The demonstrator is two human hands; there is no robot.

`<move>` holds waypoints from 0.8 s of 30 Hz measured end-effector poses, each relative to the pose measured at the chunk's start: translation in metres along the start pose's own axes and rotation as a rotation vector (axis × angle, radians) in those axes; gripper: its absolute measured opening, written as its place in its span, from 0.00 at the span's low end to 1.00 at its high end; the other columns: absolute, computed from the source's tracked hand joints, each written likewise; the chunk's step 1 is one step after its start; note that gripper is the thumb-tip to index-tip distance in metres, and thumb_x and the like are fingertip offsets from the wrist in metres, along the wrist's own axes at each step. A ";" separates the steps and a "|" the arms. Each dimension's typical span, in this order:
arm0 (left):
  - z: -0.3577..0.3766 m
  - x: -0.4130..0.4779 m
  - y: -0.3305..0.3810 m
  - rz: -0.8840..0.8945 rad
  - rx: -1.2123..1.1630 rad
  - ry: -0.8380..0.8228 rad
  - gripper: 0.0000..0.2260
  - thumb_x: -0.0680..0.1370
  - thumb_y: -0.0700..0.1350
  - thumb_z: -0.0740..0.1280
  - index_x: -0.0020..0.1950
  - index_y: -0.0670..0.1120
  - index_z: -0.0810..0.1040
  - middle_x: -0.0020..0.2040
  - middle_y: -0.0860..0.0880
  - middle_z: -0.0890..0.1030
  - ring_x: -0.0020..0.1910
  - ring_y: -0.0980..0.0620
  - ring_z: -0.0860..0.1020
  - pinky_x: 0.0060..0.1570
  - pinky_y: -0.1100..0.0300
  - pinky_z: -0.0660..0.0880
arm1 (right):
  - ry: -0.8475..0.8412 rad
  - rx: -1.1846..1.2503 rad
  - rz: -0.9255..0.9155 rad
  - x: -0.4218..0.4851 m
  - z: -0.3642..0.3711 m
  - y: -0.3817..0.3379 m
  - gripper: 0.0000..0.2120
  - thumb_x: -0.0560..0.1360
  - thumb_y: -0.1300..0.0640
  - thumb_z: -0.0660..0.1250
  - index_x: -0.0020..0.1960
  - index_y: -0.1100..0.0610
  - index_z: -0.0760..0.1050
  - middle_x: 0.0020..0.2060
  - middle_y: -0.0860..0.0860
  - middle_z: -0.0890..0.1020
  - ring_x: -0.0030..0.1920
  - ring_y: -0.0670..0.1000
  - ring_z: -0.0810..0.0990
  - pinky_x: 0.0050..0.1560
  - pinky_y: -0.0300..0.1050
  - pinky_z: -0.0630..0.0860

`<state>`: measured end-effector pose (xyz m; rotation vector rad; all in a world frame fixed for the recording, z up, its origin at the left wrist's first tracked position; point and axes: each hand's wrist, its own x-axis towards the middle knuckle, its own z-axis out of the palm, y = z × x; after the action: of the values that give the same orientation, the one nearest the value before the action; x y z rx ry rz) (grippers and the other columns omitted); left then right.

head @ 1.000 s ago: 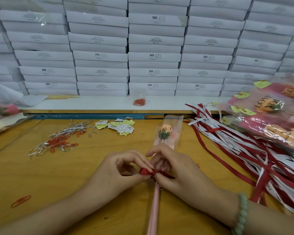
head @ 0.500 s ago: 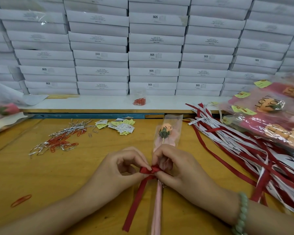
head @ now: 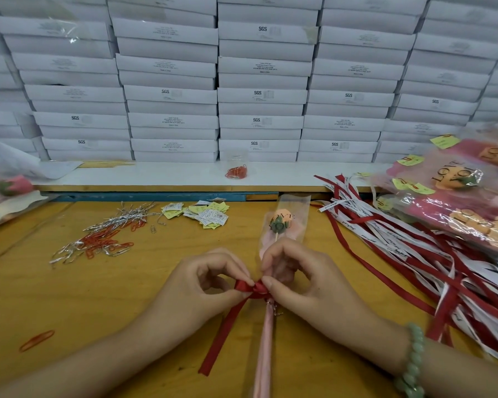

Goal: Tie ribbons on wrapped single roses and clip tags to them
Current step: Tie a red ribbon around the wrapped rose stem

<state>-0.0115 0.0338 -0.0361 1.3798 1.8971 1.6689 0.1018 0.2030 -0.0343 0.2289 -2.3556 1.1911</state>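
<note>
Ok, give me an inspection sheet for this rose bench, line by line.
Surface: yellow-brown wooden table.
Job's things: wrapped rose lies lengthwise, bloom away from the person; red ribbon tied in a bow on its stem, one tail trailing toward the person; tags and paper clips heaped far left; loose ribbons piled right.
Clutter: lone red clip by the left forearm; small bag of red clips on the white ledge.
Grippers: left hand and right hand each pinch the bow.
Cables: nothing seen.
Surroundings: stacked white boxes behind; finished roses heaped far right.
</note>
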 end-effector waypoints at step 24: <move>-0.005 0.003 -0.006 -0.155 -0.086 -0.049 0.09 0.60 0.51 0.77 0.37 0.49 0.86 0.50 0.51 0.85 0.52 0.52 0.82 0.52 0.63 0.77 | -0.299 0.401 0.349 0.011 -0.056 0.033 0.06 0.73 0.64 0.71 0.43 0.55 0.76 0.38 0.51 0.78 0.27 0.44 0.72 0.22 0.32 0.64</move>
<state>-0.0198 0.0339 -0.0384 1.1974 1.8321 1.6073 0.0995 0.2683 -0.0241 0.1369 -2.4496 1.9166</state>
